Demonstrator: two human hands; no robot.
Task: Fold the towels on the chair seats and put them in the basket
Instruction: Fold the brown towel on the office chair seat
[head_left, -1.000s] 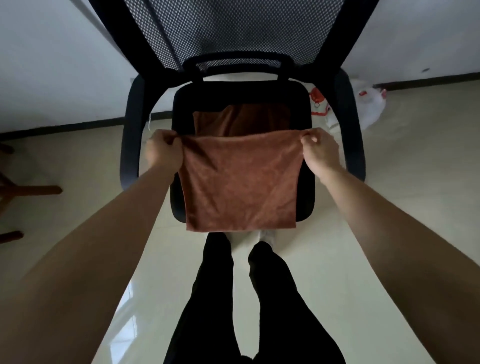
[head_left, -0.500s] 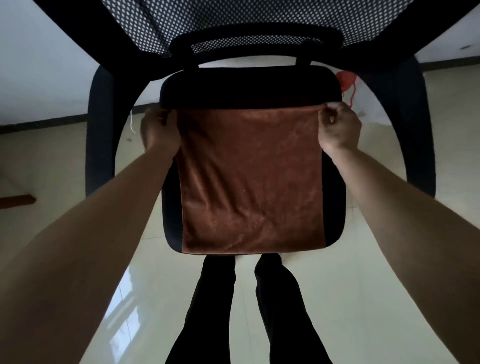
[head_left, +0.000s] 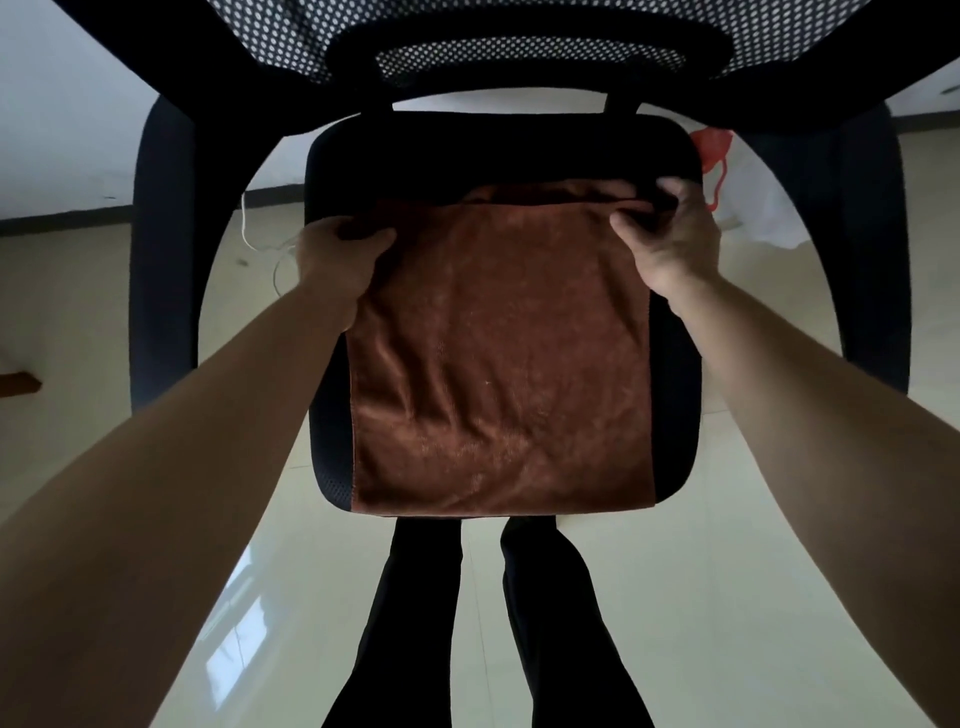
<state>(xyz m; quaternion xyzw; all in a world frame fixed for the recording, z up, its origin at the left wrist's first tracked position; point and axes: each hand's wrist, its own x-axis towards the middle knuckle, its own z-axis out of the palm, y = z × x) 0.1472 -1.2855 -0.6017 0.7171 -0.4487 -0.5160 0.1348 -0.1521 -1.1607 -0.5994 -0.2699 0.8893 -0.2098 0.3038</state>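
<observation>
A brown towel (head_left: 498, 364) lies spread on the black seat (head_left: 498, 156) of an office chair, its near edge reaching the seat's front. My left hand (head_left: 337, 260) grips the towel's far left corner. My right hand (head_left: 670, 234) pinches the far right corner, where the cloth is lifted and bunched into a dark fold along the far edge. No basket is in view.
The chair's mesh backrest (head_left: 519, 31) looms at the top, with black armrests (head_left: 166, 260) on both sides. A white bag with red print (head_left: 727, 171) lies on the pale tiled floor behind the right side. My legs in dark trousers (head_left: 488, 623) stand before the seat.
The towel, held stretched in the air a second ago, has been lowered flat onto the seat. Both hands have now drawn its far edge slightly nearer, bunching it.
</observation>
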